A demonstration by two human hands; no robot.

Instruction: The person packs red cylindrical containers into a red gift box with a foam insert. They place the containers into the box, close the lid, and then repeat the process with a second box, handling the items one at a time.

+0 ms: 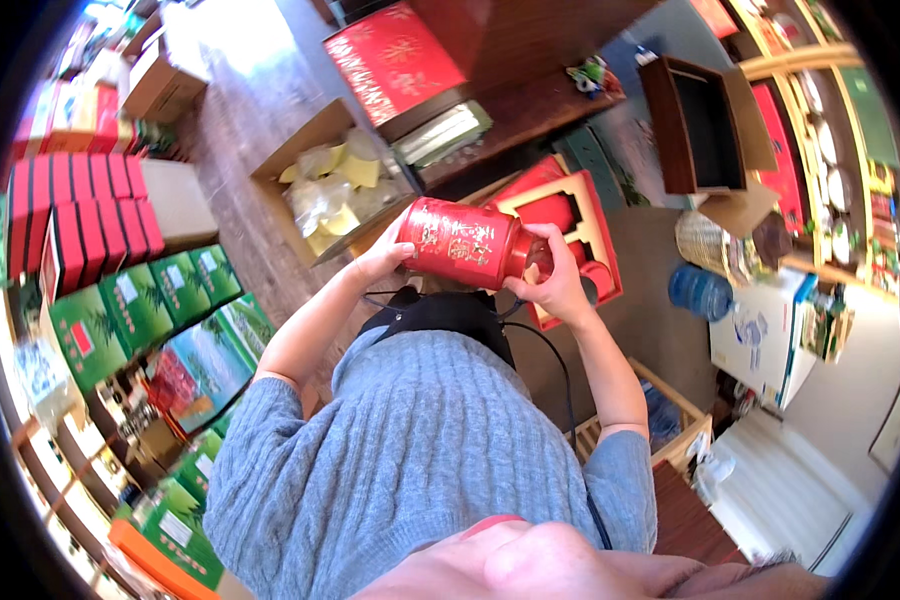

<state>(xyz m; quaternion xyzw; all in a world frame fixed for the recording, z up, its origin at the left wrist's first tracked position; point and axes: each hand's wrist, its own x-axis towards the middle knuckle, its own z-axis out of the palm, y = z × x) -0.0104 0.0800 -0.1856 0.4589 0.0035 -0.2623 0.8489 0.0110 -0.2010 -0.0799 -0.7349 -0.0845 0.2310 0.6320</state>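
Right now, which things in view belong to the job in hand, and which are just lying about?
In the job:
Red jar, held by the left hand and right hand
Probably the open red box by the right hand

Just lying about, it seems:
Blue water bottle
Green boxes
Open brown carton
Dark wooden tray

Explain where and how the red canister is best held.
Probably hold the red canister at both ends: left hand from the left on the wide end, right hand from the right at the narrower neck end. Its broad, round body lies nearly sideways.
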